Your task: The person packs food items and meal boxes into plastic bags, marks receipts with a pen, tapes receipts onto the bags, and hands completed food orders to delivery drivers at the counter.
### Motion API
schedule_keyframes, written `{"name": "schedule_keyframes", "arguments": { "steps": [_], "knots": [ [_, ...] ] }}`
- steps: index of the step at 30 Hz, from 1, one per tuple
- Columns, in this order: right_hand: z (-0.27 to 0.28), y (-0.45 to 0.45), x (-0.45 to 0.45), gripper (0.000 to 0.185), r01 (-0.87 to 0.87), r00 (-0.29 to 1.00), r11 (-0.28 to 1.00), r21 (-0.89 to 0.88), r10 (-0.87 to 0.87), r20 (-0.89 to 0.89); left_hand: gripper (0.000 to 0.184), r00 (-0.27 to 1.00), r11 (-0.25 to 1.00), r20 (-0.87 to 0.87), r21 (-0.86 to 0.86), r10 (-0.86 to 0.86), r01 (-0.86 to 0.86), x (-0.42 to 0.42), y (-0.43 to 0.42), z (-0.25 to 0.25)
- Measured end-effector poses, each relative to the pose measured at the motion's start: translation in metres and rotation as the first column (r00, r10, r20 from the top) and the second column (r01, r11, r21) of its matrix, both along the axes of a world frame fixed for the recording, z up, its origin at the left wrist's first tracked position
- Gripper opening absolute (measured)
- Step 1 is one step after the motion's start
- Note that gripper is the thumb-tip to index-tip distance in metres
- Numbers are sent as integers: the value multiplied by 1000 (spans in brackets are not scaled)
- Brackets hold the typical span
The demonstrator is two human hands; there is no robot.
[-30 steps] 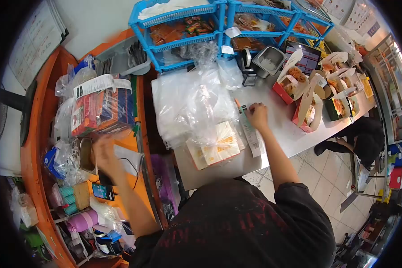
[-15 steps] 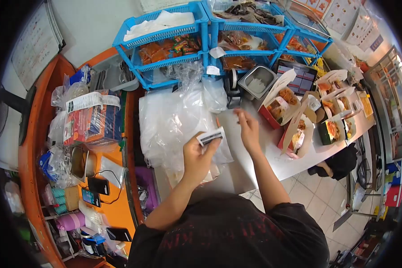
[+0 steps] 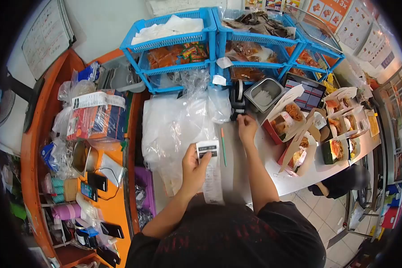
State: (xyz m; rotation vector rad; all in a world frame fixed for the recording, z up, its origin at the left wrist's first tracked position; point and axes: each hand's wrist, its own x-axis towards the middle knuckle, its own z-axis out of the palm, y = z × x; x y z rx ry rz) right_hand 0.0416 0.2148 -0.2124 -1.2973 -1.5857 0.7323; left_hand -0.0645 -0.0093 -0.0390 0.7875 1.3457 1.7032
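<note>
A long printed receipt (image 3: 213,183) hangs from my left hand (image 3: 194,169), its top end pinched between thumb and fingers. My right hand (image 3: 247,128) is above the metal table at the black tape dispenser (image 3: 238,102), its fingertips pressed together; anything small between them cannot be made out. Between the hands a thin green and orange stick (image 3: 224,147) lies on the table. Clear plastic bags (image 3: 174,129) are spread to the left of the receipt.
Blue baskets (image 3: 169,44) with packets line the back. Open food boxes (image 3: 295,156) and a tablet (image 3: 304,92) stand at the right. On the left are a wrapped pack (image 3: 96,118), phones (image 3: 97,182) and a metal container (image 3: 85,156). Another person (image 3: 344,181) is beyond the table.
My left hand has come from the left shelf to the table and now holds the receipt, which lay near my right hand. My right hand has moved to the tape dispenser.
</note>
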Motion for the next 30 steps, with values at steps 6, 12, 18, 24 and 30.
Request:
{"name": "schedule_keyframes", "arguments": {
  "steps": [6, 12, 18, 24, 30],
  "knots": [
    [79, -39, 17, 25, -33, 995, 994, -106, 42, 86, 65, 987, 994, -132, 65, 97, -89, 9, 8, 10],
    [183, -128, 20, 12, -706, 538, 692, -153, 383, -751, 77, 949, 995, -302, 64, 90, -74, 18, 5, 4],
    [190, -142, 36, 21, -456, 831, 849, -266, 300, -468, 89, 840, 927, -423, -305, -339, 220, 12, -25, 37],
    [195, -134, 115, 89, -429, 883, 889, -160, 376, -280, 109, 91, 849, -864, -458, -495, 265, -73, -68, -4],
    [184, -182, 89, 91, -550, 835, 805, -220, 532, -140, 95, 452, 976, -879, -207, -155, -68, -8, -70, -32]
  ]
}}
